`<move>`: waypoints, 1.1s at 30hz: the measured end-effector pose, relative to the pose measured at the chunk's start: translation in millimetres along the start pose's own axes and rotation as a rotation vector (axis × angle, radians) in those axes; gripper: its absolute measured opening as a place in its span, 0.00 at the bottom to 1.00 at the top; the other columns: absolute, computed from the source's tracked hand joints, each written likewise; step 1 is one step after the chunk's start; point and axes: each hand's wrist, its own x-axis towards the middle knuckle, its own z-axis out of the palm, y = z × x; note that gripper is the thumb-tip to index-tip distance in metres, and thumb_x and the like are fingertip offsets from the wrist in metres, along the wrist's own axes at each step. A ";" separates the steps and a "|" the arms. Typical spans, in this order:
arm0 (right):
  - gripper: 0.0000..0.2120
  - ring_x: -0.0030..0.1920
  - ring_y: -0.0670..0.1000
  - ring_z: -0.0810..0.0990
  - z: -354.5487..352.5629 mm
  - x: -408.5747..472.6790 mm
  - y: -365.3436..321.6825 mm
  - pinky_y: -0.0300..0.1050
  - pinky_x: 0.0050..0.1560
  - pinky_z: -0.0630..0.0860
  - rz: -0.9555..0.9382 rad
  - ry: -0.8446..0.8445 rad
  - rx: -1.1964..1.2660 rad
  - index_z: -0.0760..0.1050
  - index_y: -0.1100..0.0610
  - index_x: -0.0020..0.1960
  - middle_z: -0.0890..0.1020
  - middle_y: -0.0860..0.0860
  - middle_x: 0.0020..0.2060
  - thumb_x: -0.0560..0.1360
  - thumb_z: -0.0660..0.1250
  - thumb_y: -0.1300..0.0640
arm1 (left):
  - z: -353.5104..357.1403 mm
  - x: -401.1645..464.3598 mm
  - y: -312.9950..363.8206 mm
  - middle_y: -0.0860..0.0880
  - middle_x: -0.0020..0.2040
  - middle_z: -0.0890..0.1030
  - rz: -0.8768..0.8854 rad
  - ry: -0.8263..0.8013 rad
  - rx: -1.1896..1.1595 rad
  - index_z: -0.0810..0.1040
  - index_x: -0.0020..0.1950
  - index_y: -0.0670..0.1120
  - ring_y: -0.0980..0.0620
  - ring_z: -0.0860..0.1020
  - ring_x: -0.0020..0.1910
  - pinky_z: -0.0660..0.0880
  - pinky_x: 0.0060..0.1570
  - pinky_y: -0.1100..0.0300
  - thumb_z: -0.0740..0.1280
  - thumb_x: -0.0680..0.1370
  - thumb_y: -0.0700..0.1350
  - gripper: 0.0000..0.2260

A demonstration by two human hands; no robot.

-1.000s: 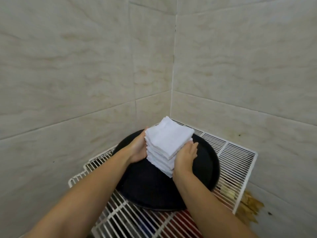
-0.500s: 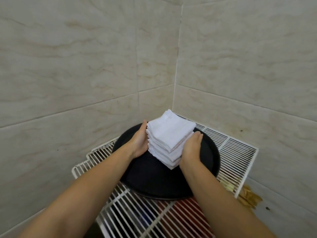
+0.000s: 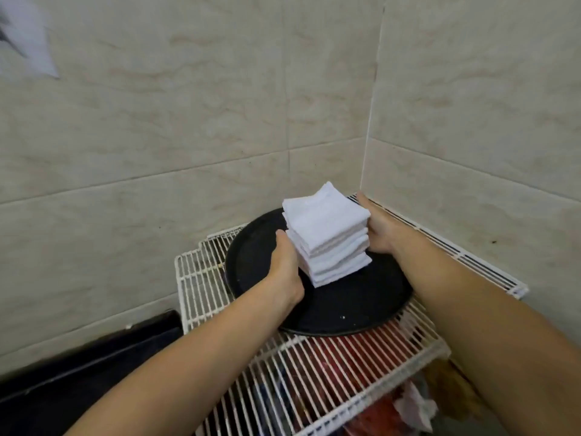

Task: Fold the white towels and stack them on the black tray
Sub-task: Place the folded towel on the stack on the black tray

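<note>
Tile walls (image 3: 188, 121): beige marble-look, form a corner in the upper right of frame.
Rack (image 3: 314, 372): white wire shelf, lower centre; red clutter beneath.
Tray (image 3: 345, 303): black, round, sits on rack at centre frame.
Towels (image 3: 327, 237): white folded stack on tray, back-left part, layers slightly uneven.
Left hand (image 3: 284, 272): fingers straight, flat against stack's left side; grips nothing.
Right hand (image 3: 382, 229): fingers straight, pressed on stack's right side; fingertips hidden behind towels.
</note>
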 end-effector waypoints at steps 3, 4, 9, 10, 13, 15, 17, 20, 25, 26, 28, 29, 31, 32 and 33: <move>0.37 0.33 0.51 0.79 -6.1 10.7 2.8 0.45 0.36 0.70 0.019 -0.133 -0.057 0.79 0.53 0.23 0.82 0.52 0.27 0.79 0.48 0.37 | 11.6 -1.8 3.9 0.45 0.51 0.84 0.031 0.034 0.013 0.79 0.59 0.47 0.44 0.82 0.46 0.79 0.45 0.53 0.53 0.80 0.60 0.23; 0.35 0.30 0.50 0.79 -7.3 13.2 3.4 0.45 0.34 0.69 0.018 -0.165 -0.055 0.77 0.53 0.21 0.80 0.51 0.24 0.80 0.50 0.39 | 15.3 0.0 6.5 0.44 0.50 0.85 0.031 0.038 0.027 0.80 0.58 0.47 0.43 0.83 0.46 0.80 0.46 0.51 0.54 0.79 0.60 0.23; 0.25 0.38 0.54 0.80 -10.7 22.0 6.8 0.46 0.41 0.74 -0.004 -0.278 -0.035 0.79 0.55 0.33 0.82 0.55 0.33 0.76 0.59 0.39 | 26.8 5.0 18.7 0.42 0.52 0.84 -0.001 0.049 0.124 0.81 0.59 0.45 0.41 0.83 0.49 0.80 0.48 0.46 0.58 0.78 0.58 0.22; 0.24 0.40 0.55 0.81 -12.5 22.8 6.1 0.46 0.42 0.75 -0.007 -0.302 -0.040 0.80 0.55 0.36 0.83 0.55 0.35 0.76 0.58 0.38 | 27.6 3.8 19.1 0.42 0.53 0.84 -0.005 0.046 0.133 0.81 0.59 0.44 0.41 0.83 0.50 0.80 0.48 0.47 0.59 0.78 0.57 0.21; 0.25 0.40 0.52 0.82 -21.2 29.7 7.2 0.45 0.40 0.75 -0.008 -0.282 -0.028 0.80 0.53 0.43 0.82 0.53 0.39 0.79 0.52 0.37 | 23.5 3.3 16.4 0.42 0.57 0.82 -0.008 0.054 0.073 0.81 0.58 0.46 0.41 0.82 0.52 0.80 0.48 0.48 0.55 0.79 0.58 0.22; 0.28 0.44 0.51 0.79 -27.5 29.7 9.8 0.45 0.41 0.74 -0.007 -0.254 -0.017 0.76 0.52 0.60 0.79 0.52 0.43 0.78 0.48 0.35 | 17.7 2.6 10.1 0.43 0.58 0.82 0.024 0.068 0.028 0.81 0.57 0.47 0.43 0.82 0.52 0.79 0.45 0.52 0.51 0.80 0.59 0.24; 0.35 0.60 0.53 0.75 -33.4 30.3 16.4 0.47 0.55 0.75 -0.012 -0.277 -0.039 0.61 0.51 0.75 0.75 0.53 0.60 0.76 0.46 0.32 | 12.8 0.4 -1.6 0.46 0.56 0.83 0.069 0.095 -0.008 0.80 0.57 0.47 0.46 0.82 0.51 0.77 0.42 0.54 0.49 0.81 0.60 0.25; 0.34 0.72 0.54 0.67 -34.6 21.6 23.9 0.51 0.68 0.67 -0.007 -0.331 -0.033 0.56 0.51 0.77 0.67 0.53 0.73 0.77 0.44 0.33 | 13.4 -6.2 -22.5 0.47 0.57 0.83 0.145 0.114 -0.005 0.79 0.60 0.49 0.47 0.81 0.54 0.77 0.55 0.51 0.50 0.80 0.61 0.25; 0.30 0.59 0.54 0.79 -22.6 10.8 26.4 0.53 0.63 0.74 -0.057 -0.340 -0.110 0.78 0.51 0.58 0.82 0.54 0.58 0.79 0.45 0.35 | 24.0 -12.4 -30.2 0.46 0.55 0.83 0.195 0.169 0.029 0.79 0.60 0.48 0.47 0.82 0.53 0.75 0.60 0.50 0.52 0.79 0.62 0.24; 0.30 0.58 0.54 0.80 -21.0 7.5 25.5 0.54 0.64 0.74 -0.062 -0.338 -0.130 0.79 0.51 0.57 0.82 0.55 0.57 0.78 0.45 0.35 | 26.0 -15.4 -28.8 0.46 0.54 0.84 0.193 0.162 0.037 0.79 0.60 0.48 0.46 0.82 0.52 0.76 0.59 0.50 0.52 0.79 0.62 0.24; 0.31 0.58 0.55 0.80 -20.6 4.1 24.2 0.55 0.64 0.74 -0.060 -0.339 -0.149 0.79 0.52 0.58 0.82 0.55 0.57 0.78 0.46 0.34 | 27.8 -18.2 -26.4 0.46 0.52 0.84 0.185 0.158 0.038 0.80 0.59 0.48 0.46 0.83 0.51 0.77 0.57 0.51 0.52 0.79 0.62 0.24; 0.31 0.58 0.55 0.80 -20.9 6.3 25.2 0.54 0.64 0.74 -0.047 -0.343 -0.148 0.78 0.53 0.59 0.82 0.56 0.58 0.78 0.45 0.34 | 27.1 -17.4 -25.7 0.46 0.52 0.84 0.183 0.156 0.041 0.80 0.59 0.48 0.47 0.83 0.51 0.77 0.56 0.51 0.52 0.79 0.62 0.25; 0.30 0.59 0.54 0.78 -21.5 1.4 24.1 0.52 0.62 0.74 -0.048 -0.333 -0.169 0.77 0.52 0.60 0.80 0.55 0.61 0.79 0.44 0.36 | 26.7 -23.4 -22.1 0.46 0.55 0.83 0.162 0.173 0.100 0.78 0.62 0.48 0.47 0.82 0.53 0.77 0.56 0.52 0.51 0.79 0.64 0.26; 0.29 0.60 0.53 0.77 -23.4 -3.4 20.2 0.50 0.61 0.73 -0.046 -0.342 -0.198 0.75 0.52 0.62 0.78 0.54 0.64 0.80 0.44 0.36 | 26.2 -27.4 -21.2 0.46 0.59 0.82 0.137 0.154 0.130 0.76 0.65 0.48 0.48 0.81 0.54 0.76 0.55 0.54 0.50 0.79 0.64 0.27; 0.29 0.64 0.53 0.74 -26.8 -5.6 12.3 0.50 0.63 0.71 -0.033 -0.350 -0.191 0.71 0.51 0.67 0.74 0.53 0.68 0.79 0.43 0.36 | 23.4 -26.9 -20.7 0.46 0.63 0.79 0.115 0.133 0.132 0.73 0.68 0.47 0.49 0.78 0.57 0.74 0.55 0.57 0.49 0.79 0.64 0.28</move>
